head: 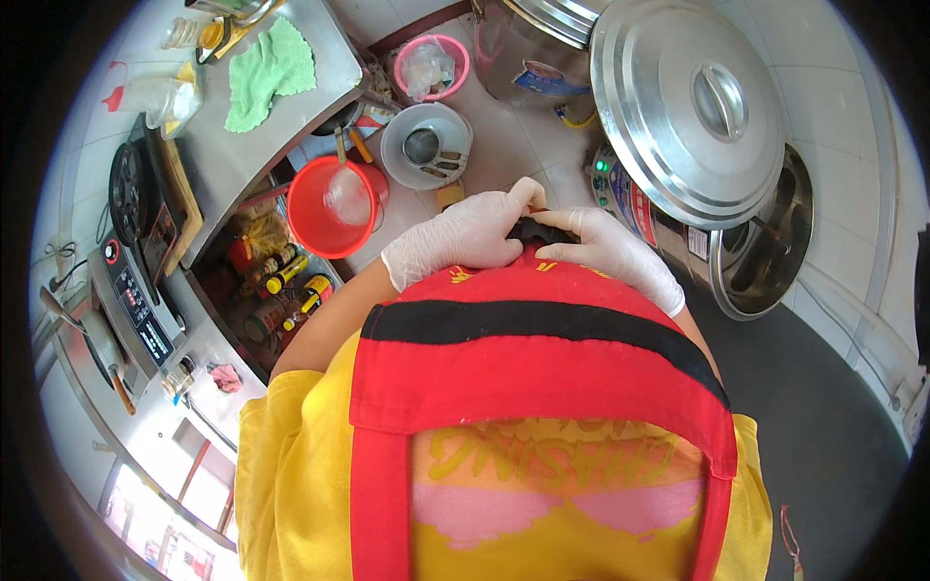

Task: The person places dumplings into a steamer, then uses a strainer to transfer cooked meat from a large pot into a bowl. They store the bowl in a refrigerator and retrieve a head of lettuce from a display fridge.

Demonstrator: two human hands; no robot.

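Both my hands wear thin white gloves and meet in front of my red apron [523, 385]. My left hand [476, 229] curves in from the left, fingers bent, its thumb near the apron. Opposite it, my right hand [599, 243] extends its index finger toward the left fingertips. Between them shows a small dark patch [538, 231] with a reddish edge. Whether it is a held object or part of the clothing is unclear. Beyond my left hand, a red plastic bucket [309, 218] and a grey-white bucket [392, 163] containing a metal strainer [421, 147] stand on the floor.
A large steel lid [647, 131] leans over a steel cooker with green lights [601, 174] at right. A pink basin [459, 54] stands farther back. On the left, a steel counter [218, 160] bears a green cloth [272, 69]; bottles [287, 274] fill the shelf below.
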